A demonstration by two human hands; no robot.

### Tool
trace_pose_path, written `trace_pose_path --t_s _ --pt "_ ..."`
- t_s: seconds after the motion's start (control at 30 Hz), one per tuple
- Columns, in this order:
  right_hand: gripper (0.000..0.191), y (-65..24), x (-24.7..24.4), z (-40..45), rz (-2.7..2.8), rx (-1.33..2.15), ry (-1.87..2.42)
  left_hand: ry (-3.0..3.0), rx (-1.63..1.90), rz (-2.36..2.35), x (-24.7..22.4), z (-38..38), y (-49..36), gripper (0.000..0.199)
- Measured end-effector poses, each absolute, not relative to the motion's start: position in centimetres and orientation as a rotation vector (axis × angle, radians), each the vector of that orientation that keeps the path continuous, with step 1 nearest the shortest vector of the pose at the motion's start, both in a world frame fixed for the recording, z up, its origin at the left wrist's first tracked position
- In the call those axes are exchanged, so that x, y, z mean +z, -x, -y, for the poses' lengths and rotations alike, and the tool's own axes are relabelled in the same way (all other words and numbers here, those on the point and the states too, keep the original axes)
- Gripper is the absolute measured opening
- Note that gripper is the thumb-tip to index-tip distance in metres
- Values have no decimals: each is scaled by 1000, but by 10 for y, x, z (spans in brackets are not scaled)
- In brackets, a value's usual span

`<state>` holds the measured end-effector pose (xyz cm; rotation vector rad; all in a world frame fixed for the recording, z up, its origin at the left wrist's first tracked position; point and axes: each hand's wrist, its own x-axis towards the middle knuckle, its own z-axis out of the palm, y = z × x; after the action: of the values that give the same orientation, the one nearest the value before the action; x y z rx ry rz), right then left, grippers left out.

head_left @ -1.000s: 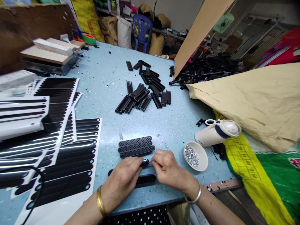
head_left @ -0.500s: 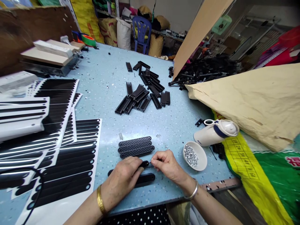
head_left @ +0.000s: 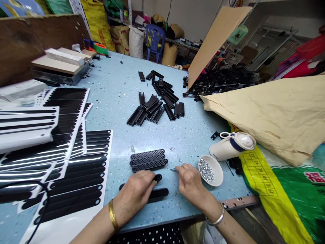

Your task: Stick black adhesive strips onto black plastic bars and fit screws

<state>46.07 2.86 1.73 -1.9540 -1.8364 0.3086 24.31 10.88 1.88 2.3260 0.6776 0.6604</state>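
My left hand is closed on a black plastic strip, whose rounded, holed end sticks out past the fingertips. My right hand pinches a thin pointed tool; its slim tip points left, apart from the strip, and the rest is hidden in the fingers. Another black strip lies flat just below my left hand and is partly covered by it. Beyond the hands, several black strips with a mesh pattern lie side by side. A white bowl with small shiny metal pieces stands right of my right hand.
Loose black strips lie in a pile mid-table. Sheets of black strip-shaped stickers cover the left side. A white lidded cup lies tilted behind the bowl. Brown paper and a yellow-green sack border the right.
My right hand has drawn back to the right, away from the strip's end, and the tool tip now shows. My left hand keeps its hold. The view has shifted slightly.
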Motion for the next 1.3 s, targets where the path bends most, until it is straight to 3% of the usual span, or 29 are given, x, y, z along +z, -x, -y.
trace_pose_path --t_s 0.2,0.37,0.5,0.73,1.03,1.3 --pt "18 -455 28 -30 1874 217 1939 -2338 670 -666 22 -108 -243 20" --pt "16 -424 32 -48 1506 809 1728 -2357 633 -666 16 -109 -243 20" --pt "15 -414 22 -57 1263 1017 1747 -2364 623 -653 16 -108 -240 20" --pt "14 -417 22 -59 1156 1175 1729 -2571 870 -667 31 -104 -200 19" --pt "14 -414 26 -63 1097 1278 1713 -2676 864 -695 25 -106 -183 27" --pt "13 -413 20 -62 1062 1240 1746 -2643 911 -760 21 -110 -173 21"
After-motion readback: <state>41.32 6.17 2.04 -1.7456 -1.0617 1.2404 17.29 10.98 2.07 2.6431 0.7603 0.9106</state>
